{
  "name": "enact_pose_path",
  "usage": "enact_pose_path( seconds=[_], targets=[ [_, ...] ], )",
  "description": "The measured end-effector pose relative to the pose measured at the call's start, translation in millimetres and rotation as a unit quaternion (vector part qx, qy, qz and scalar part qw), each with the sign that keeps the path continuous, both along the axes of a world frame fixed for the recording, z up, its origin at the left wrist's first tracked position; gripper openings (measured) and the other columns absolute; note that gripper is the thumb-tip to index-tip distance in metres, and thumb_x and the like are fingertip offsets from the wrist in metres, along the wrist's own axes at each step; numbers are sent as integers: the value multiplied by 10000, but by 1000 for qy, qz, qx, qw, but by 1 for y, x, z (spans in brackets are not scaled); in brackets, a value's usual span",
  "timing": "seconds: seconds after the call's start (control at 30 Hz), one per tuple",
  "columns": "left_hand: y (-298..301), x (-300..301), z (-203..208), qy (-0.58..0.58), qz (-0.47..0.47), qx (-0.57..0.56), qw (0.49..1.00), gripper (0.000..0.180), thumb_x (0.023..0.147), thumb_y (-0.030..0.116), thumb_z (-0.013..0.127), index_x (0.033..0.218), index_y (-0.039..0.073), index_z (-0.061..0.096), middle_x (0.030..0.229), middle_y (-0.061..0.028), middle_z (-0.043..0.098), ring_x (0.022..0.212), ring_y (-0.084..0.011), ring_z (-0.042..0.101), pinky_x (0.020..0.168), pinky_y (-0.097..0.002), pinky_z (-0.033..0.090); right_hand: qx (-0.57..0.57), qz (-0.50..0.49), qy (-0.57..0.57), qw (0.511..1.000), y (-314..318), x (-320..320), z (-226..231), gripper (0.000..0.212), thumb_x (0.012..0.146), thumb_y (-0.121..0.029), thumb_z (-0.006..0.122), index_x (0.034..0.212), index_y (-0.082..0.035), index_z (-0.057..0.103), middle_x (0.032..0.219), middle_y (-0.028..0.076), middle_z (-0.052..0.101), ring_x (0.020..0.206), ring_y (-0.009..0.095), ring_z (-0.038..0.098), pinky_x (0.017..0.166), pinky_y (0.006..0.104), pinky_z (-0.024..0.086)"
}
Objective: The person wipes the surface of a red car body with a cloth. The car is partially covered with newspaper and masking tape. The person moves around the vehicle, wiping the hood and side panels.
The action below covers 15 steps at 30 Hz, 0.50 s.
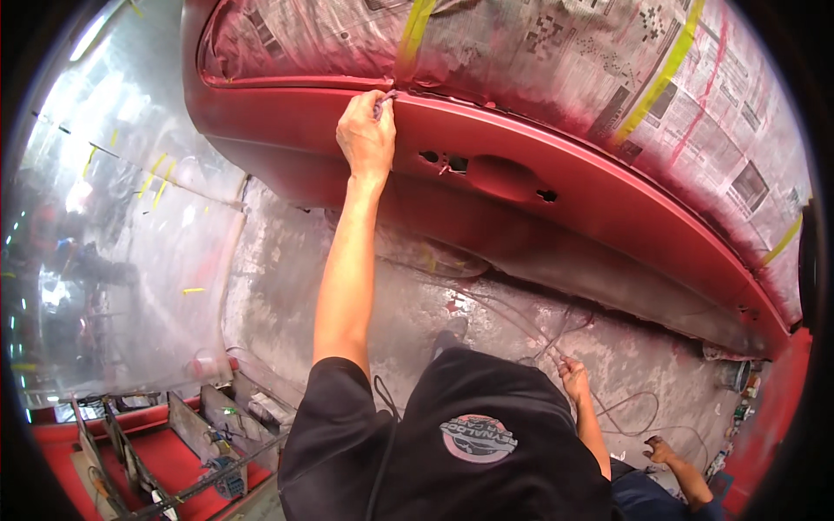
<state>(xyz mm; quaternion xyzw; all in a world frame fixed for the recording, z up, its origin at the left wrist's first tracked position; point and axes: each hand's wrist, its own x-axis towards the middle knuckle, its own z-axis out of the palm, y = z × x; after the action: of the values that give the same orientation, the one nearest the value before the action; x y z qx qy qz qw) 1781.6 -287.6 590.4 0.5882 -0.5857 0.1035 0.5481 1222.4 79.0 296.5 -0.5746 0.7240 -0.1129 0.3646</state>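
Left hand (367,135) raised, fingers pinched on a small dark piece (383,102) against the top edge of the red car door panel (556,187). Right hand (573,379) low beside the body, loosely curled, grip unclear. Above, newspaper masking (539,52) with yellow tape (415,30); below, grey floor (347,286).

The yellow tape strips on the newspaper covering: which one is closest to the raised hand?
The yellow tape strip at top centre, running down the newspaper to just above the left hand. The other two strips, one farther right and one at the far right edge, lie well away.
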Motion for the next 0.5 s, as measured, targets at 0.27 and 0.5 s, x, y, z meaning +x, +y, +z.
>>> enact_pose_path(
  seconds=[0.27, 0.5],
  targets=[
    [5, 7, 0, -17, -34, -13, 999, 131, 907, 44, 752, 1031, 6, 770, 873, -147, 694, 776, -335, 697, 730, -430, 555, -2, 41, 17, 999, -13, 8, 2, 390, 900, -109, 653, 1258, 19, 742, 843, 224, 740, 818, 303, 743, 792, 402, 570],
    [5, 14, -25, 33, -69, -4, 997, 83, 961, 38, 712, 1012, -21, 741, 820, -86, 725, 667, -145, 701, 602, -307, 556, 3, 35, -21, 999, -28, 7, 7, 404, 919, -123, 629, 1279, 31, 728, 880, 243, 757, 810, 275, 739, 783, 389, 571]
  ],
)
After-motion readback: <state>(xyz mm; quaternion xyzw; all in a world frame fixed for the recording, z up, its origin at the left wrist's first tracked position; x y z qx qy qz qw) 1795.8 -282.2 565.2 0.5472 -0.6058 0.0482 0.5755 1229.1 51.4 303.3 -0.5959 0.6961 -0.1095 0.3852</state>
